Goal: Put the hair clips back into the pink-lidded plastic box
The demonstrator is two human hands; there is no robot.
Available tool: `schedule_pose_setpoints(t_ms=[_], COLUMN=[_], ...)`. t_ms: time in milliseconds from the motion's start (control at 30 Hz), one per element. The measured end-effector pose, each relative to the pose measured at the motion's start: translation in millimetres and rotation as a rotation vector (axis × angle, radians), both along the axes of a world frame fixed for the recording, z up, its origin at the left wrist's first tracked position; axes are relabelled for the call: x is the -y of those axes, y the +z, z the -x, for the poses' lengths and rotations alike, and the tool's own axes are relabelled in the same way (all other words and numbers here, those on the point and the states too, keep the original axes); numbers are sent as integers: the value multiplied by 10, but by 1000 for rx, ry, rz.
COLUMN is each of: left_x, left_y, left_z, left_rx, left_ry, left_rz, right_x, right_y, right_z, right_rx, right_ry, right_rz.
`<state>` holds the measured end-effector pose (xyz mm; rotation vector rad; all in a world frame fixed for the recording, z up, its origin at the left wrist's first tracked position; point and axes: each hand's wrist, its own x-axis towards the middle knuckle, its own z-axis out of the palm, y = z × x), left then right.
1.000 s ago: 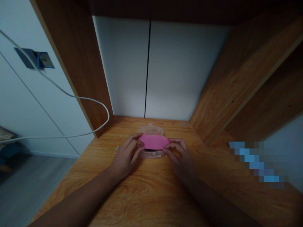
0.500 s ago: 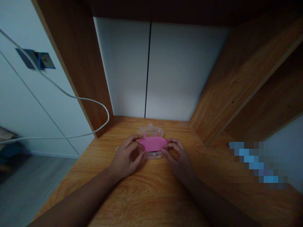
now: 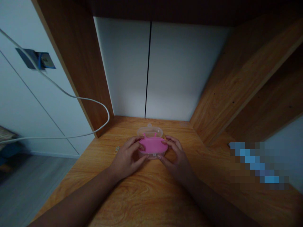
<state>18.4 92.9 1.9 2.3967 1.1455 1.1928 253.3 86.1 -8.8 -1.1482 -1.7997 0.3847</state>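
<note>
A small clear plastic case [image 3: 151, 155] sits on the wooden desktop, its see-through lid [image 3: 149, 130] tipped open at the back. A pink oval panel [image 3: 153, 145] lies over the case's lower part, seemingly level with its rim. My left hand [image 3: 129, 156] grips the left end, with fingertips on the pink panel and the thumb along the clear front wall. At the right end, my right hand [image 3: 175, 156] holds the case in the same way, thumb near the front clasp. What lies under the panel is hidden.
Small rubber bands [image 3: 116, 150] lie left of my left hand. A white cable [image 3: 94, 99] loops across the left side. Wooden side panels [image 3: 213, 94] and a white back wall [image 3: 127, 69] enclose the desktop. A blurred blue patch [image 3: 254, 162] is at the right.
The pink panel has settled lower onto the case. Both thumbs have moved down from the panel's edge to the case's front wall.
</note>
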Motion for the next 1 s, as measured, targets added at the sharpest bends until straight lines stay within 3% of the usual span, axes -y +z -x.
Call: schedule_pose_setpoints(t_ms=[167,500,1000], left_x=[-18,-66,42], left_y=[-46,-67,-107], left_z=[13,45,-113], left_rx=[-87,-248,-400], left_ry=[36,19,153], left_rz=[-26,-106,-38], right_x=[-3,-7,64], right_y=[-67,-84,-22], right_z=[-1,-20,23], right_rx=[93,172,380], right_ry=[100,70,40], right_rz=[74,89,40])
